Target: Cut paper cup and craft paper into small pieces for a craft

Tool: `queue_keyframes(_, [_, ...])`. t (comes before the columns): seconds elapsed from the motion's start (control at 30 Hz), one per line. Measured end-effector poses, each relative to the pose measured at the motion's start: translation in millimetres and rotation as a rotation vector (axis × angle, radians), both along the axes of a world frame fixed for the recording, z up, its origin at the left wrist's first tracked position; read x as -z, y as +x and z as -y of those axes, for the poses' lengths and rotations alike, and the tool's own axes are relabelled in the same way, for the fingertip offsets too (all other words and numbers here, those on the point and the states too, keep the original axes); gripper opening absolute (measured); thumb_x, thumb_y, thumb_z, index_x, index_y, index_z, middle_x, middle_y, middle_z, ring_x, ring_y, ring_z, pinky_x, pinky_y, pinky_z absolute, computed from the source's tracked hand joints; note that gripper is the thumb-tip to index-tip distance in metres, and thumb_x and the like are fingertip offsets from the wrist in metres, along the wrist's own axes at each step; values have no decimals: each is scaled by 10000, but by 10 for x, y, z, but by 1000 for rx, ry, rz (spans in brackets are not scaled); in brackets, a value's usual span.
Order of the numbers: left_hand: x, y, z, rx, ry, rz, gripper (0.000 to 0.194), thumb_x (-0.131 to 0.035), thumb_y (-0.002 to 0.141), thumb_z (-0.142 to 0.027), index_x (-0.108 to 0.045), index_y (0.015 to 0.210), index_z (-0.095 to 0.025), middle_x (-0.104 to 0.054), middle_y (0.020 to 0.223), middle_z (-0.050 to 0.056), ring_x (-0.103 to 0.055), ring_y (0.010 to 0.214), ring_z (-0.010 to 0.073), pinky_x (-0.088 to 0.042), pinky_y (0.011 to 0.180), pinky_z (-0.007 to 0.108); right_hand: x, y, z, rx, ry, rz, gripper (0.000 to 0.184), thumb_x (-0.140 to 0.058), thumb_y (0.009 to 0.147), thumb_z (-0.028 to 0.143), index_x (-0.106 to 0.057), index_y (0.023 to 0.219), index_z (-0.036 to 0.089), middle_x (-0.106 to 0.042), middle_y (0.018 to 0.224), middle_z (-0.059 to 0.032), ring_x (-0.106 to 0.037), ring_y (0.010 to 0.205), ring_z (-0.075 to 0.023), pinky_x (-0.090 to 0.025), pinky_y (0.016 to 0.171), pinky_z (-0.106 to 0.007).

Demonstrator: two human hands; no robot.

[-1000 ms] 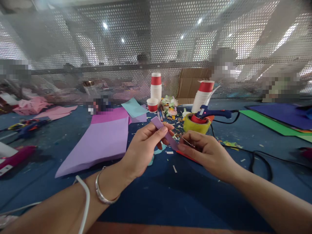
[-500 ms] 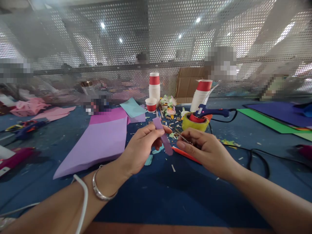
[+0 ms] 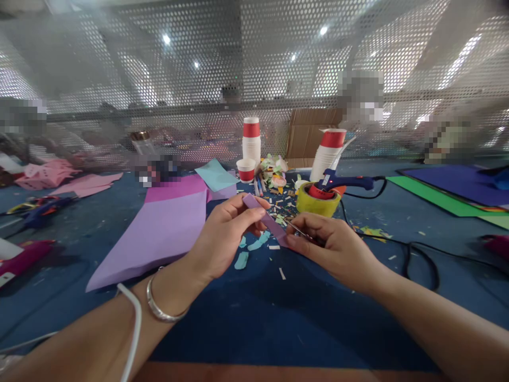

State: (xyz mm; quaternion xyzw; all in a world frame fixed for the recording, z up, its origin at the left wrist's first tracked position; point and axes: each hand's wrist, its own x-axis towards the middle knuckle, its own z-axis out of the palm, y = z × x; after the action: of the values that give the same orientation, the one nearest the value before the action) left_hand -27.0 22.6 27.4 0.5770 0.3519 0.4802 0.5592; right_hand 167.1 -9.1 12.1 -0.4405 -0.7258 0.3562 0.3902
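My left hand (image 3: 228, 236) pinches the upper end of a narrow purple paper strip (image 3: 265, 218) above the blue table (image 3: 254, 318). My right hand (image 3: 332, 249) is closed around a thin metal tool (image 3: 299, 230), likely small scissors, whose tip meets the strip's lower end. A silver bangle sits on my left wrist. Small cut teal pieces (image 3: 242, 259) lie on the table just below the strip.
A large purple sheet (image 3: 159, 228) lies to the left. Behind the hands are a yellow tape roll (image 3: 317, 203) with a blue glue gun (image 3: 345, 183) resting on it, its black cord (image 3: 421, 260) trailing right, stacked red-and-white cups (image 3: 251, 139), paper scraps, and green and blue sheets (image 3: 449, 196) at right.
The strip's lower end, which hung free half a second ago, now lies against my right hand's fingers and the tool. Both hands have shifted slightly.
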Motion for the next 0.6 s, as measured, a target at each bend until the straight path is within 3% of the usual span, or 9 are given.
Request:
queue_keyframes(0.13, [-36, -44, -18, -5, -28, -15, 62, -690, 803, -226, -692, 850, -186, -626, 673, -25, -592, 621, 88, -467, 619, 218, -24, 16, 6, 44, -9, -10, 221, -589, 903, 386, -592, 796, 193, -489, 660, 34, -393, 558, -104, -320, 506, -243])
queue_keyframes(0.23, [-63, -115, -47, 19, 36, -152, 84, -716, 796, -243, -682, 839, -181, -654, 696, -11, -611, 665, 105, -469, 631, 226, -24, 63, -10, 90, -8, -35, 243, -615, 884, 421, -601, 811, 189, -499, 663, 32, -401, 564, -105, -319, 509, -245])
queue_keyframes(0.4, [-140, -196, -66, 229, 105, -460, 158, -734, 779, -232, -716, 918, -159, -653, 760, 8, -556, 658, 99, -422, 594, 227, -19, 116, -57, 129, 12, -24, 228, -627, 876, 401, -615, 808, 183, -534, 680, 20, -432, 590, -110, -343, 537, -247])
queue_keyframes(0.5, [-164, -179, -34, 367, 80, -515, 162, -694, 807, -249, -723, 930, -148, -641, 733, 12, -528, 628, 102, -407, 571, 234, -21, 115, -66, 89, 6, -19, 210, -629, 873, 379, -610, 792, 187, -527, 667, 24, -435, 585, -111, -344, 531, -245])
queue_keyframes(0.6, [-147, -144, -6, 399, 98, -520, 135, -697, 807, -262, -722, 884, -153, -656, 753, 17, -537, 664, 112, -425, 613, 241, -23, 109, -61, 74, 5, -19, 201, -637, 870, 369, -612, 781, 191, -546, 678, 15, -458, 604, -119, -361, 543, -247])
